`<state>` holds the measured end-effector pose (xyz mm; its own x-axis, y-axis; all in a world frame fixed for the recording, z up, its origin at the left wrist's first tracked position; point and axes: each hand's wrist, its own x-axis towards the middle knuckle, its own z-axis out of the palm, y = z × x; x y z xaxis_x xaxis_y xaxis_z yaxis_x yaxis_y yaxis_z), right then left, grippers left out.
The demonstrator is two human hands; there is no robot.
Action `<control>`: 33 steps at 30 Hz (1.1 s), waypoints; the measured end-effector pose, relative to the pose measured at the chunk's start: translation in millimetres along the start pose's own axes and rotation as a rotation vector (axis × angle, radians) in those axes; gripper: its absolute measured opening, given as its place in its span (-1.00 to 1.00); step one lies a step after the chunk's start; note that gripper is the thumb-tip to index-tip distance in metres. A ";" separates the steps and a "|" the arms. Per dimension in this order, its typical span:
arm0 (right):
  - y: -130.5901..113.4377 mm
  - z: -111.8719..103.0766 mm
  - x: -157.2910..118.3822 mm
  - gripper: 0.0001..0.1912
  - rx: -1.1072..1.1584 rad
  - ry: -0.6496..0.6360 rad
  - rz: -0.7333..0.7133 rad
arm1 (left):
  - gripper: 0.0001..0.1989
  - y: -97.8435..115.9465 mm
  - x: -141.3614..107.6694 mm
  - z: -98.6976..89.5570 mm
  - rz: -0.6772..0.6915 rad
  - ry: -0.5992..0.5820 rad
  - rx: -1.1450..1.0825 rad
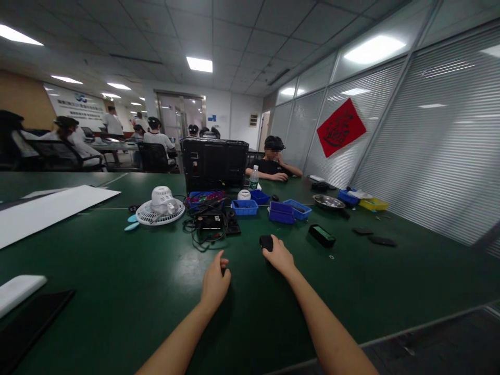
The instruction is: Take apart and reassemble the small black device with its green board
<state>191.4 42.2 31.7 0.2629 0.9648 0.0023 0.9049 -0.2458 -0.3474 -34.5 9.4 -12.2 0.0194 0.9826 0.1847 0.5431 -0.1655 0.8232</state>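
Note:
Just above the green tabletop, my left hand holds nothing, its fingers loosely bent and apart from the thumb. My right hand is closed around a small black object at the table's middle; its kind is hard to make out, as the fingers cover part of it. Beyond my left hand lies a black power adapter with tangled cables. To the right of my right hand rests a black box-shaped device with a greenish top.
Blue trays stand farther back, near a white fan part and a large black panel. A steel bowl and yellow tray are at right. Across the table sits a person beside a bottle.

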 end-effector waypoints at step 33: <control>4.7 -5.2 -5.4 -0.42 -0.116 0.092 -0.030 | -0.51 -2.4 4.9 1.4 0.120 -0.071 0.111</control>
<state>195.9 35.4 34.9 0.2600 0.9606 0.0984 0.9439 -0.2314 -0.2356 -34.5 14.7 -14.0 0.1464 0.9606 0.2362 0.6230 -0.2750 0.7323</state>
